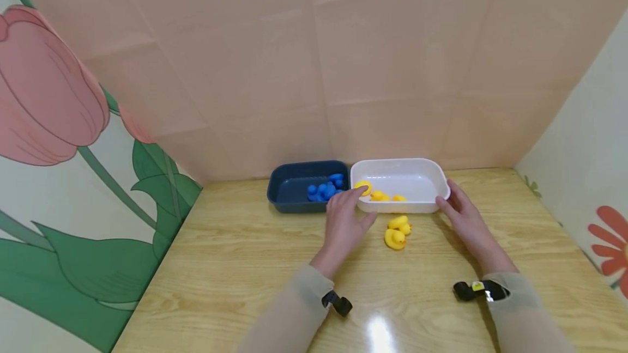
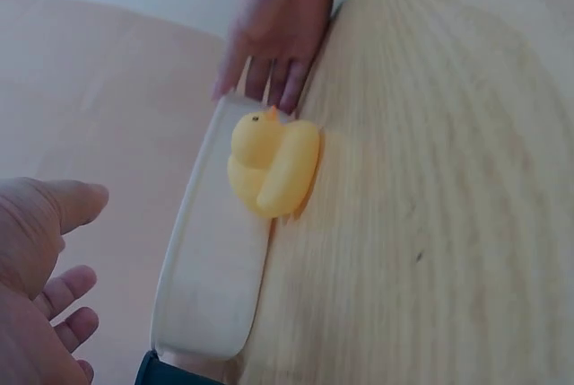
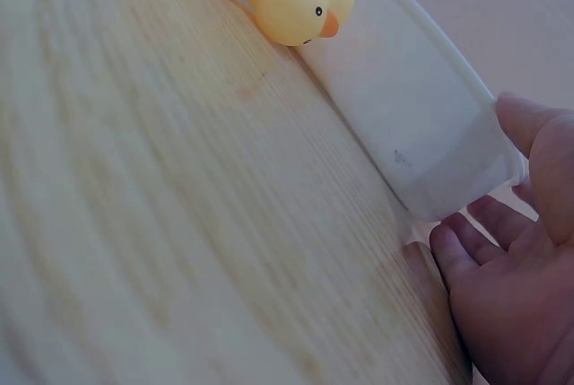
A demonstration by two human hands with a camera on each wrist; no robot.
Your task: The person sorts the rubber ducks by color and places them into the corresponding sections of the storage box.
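At the left end of the white tray (image 1: 417,207), my left hand (image 1: 343,222) hovers with its fingertips right at a yellow rubber duck (image 1: 362,185). Its thumb stands apart from the fingers, and the left wrist view shows nothing between them. My right hand (image 1: 463,219) grips the tray's right end, thumb at the front rim and fingers round the side. More yellow ducks (image 1: 378,196) lie along the inside of the front wall. Two yellow rubber ducks (image 1: 395,239) sit on the wooden table in front of the tray, between my hands.
A dark blue tray (image 1: 289,206) stands left of the white one, with several small blue figures (image 1: 327,190) at its right end. Behind both trays rises a pinkish cloth backdrop (image 1: 392,70). Flower-printed panels (image 1: 88,222) border the table (image 1: 235,266) on both sides.
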